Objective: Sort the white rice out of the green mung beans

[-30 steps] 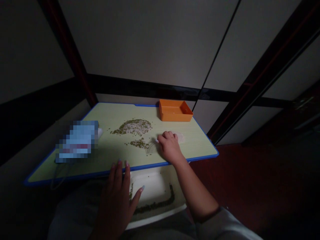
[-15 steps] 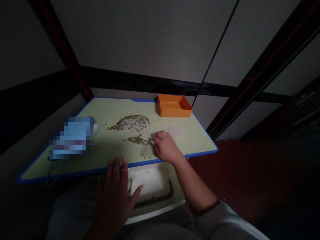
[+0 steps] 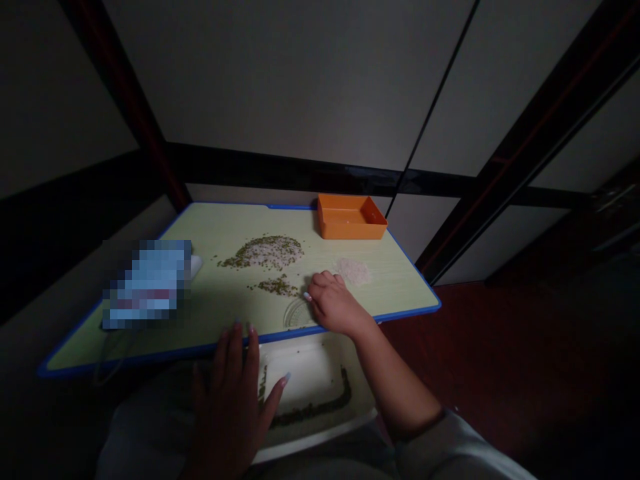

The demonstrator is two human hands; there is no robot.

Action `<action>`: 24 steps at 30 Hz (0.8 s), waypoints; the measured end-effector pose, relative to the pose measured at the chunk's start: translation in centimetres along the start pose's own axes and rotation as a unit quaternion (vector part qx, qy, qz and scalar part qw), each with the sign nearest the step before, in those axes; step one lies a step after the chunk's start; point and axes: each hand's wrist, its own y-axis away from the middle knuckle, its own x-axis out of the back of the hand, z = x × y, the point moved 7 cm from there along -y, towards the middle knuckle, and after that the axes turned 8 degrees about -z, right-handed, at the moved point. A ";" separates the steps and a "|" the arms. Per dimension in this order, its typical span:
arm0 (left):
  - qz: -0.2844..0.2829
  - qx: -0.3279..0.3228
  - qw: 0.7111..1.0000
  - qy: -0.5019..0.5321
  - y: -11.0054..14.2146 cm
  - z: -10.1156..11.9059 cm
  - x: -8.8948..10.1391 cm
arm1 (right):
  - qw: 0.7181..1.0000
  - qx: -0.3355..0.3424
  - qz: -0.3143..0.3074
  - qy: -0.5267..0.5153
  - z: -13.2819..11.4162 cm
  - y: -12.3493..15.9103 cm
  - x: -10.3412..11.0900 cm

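My right hand (image 3: 333,303) is closed at the near edge of the table, its curled fingers gripping a clear protractor (image 3: 297,313) that lies flat. A few tiny grains lie along the protractor's near side. Beyond it is a small pile of green beans (image 3: 278,286), and farther back a bigger heap of green beans mixed with pale grains (image 3: 270,251). Just past my right fingers sits a pile of pale grains (image 3: 353,270). My left hand (image 3: 235,387), in shadow, is open with fingers spread by the table edge, its thumb over a white tray (image 3: 313,443) holding green beans.
An orange box (image 3: 351,230) stands at the back right of the blue-edged table (image 3: 220,223). On the left lies a blurred-out blue and white object (image 3: 150,283) with a cord near it. Cabinet panels (image 3: 285,80) rise behind the table.
My right hand and the protractor have come slightly nearer the table's front edge, with a few grains. My left hand stays put. The whole view has shifted a little.
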 end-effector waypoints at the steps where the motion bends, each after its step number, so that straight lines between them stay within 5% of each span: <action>1: 0.000 0.002 1.000 0.002 0.0 0.0 0.0 | 1.000 0.000 -0.001 -0.004 0.0 0.0 0.0; 14: 0.003 0.006 1.000 0.006 0.1 -0.1 -0.1 | 0.999 -0.020 0.020 -0.035 0.5 0.2 0.3; 24: 0.011 -0.006 1.000 -0.015 0.0 0.1 -0.2 | 0.952 -0.274 0.129 -0.037 4.7 1.4 1.1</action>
